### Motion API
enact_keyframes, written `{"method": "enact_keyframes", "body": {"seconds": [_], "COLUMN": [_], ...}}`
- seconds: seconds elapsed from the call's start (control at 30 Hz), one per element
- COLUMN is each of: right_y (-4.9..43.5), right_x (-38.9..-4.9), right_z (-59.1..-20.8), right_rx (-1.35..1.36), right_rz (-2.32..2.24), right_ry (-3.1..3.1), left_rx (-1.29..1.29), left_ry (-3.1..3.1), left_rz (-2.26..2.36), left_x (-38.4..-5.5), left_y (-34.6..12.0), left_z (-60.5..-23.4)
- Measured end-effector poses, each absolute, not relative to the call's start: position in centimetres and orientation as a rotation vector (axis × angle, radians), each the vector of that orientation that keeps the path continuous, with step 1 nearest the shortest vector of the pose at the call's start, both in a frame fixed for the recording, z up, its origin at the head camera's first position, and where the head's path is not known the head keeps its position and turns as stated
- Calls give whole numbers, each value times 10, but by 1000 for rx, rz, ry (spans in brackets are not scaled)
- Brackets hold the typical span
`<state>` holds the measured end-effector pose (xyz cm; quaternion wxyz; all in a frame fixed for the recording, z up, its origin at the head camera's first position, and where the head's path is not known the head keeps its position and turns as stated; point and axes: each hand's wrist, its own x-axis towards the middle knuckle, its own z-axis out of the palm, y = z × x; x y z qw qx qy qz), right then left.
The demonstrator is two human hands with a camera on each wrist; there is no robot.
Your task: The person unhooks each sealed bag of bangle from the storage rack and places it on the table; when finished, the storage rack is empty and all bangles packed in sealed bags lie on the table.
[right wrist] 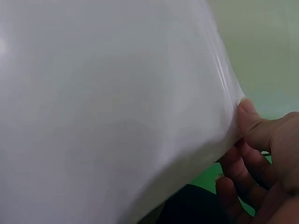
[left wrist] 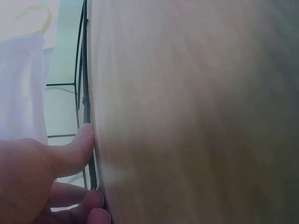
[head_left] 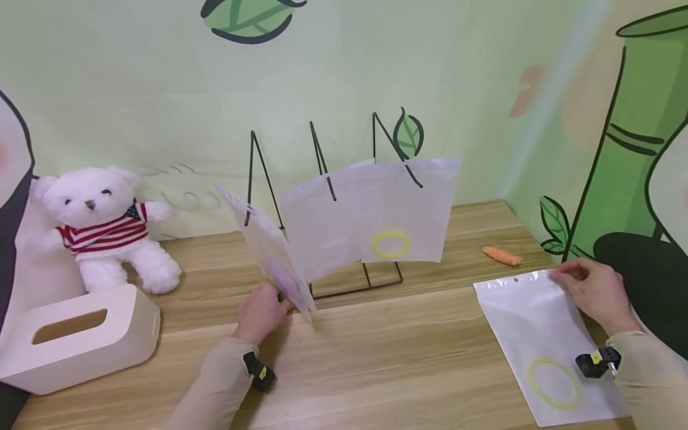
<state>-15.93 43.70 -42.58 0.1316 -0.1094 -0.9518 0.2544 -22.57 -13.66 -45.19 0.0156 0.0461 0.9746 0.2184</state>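
A black wire display rack (head_left: 355, 291) stands on the table with white plastic bags hanging from its hooks. One bag (head_left: 269, 254) hangs at its left, turned nearly edge-on; another bag (head_left: 430, 206), with a yellow ring on it, hangs at the right. My left hand (head_left: 261, 312) grips the rack's low front wire beneath the left bag; thumb and fingers close about the wire (left wrist: 87, 102) in the left wrist view. At the right, my right hand (head_left: 596, 292) pinches the top right corner of a separate white zip bag (head_left: 543, 328), also marked with a yellow ring.
On the left sit a white teddy bear (head_left: 104, 233) in a striped shirt and a cream tissue box (head_left: 91, 346). A small orange object (head_left: 502, 256) lies behind the separate bag. A printed green wall (head_left: 177, 89) rises behind the wooden table (head_left: 387, 358).
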Motion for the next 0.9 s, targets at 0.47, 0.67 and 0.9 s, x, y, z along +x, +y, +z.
{"method": "enact_keyframes", "body": {"seconds": [0.47,0.67,0.9], "right_y": [436,437,419], "right_x": [-165,-166,-164], "right_z": [-440,-441,-426], "right_rx": [-411,-418,-322], "right_rz": [753,760,716], "right_ry": [-2791,-2796,-2751], "left_rx": [160,166,151], "left_ry": [3040,3045,3040], "left_rz": [686,688,666], "left_x": [-227,-227,-227], "left_y": [-137,-137,-137], "left_z": [-455,-455,-453]}}
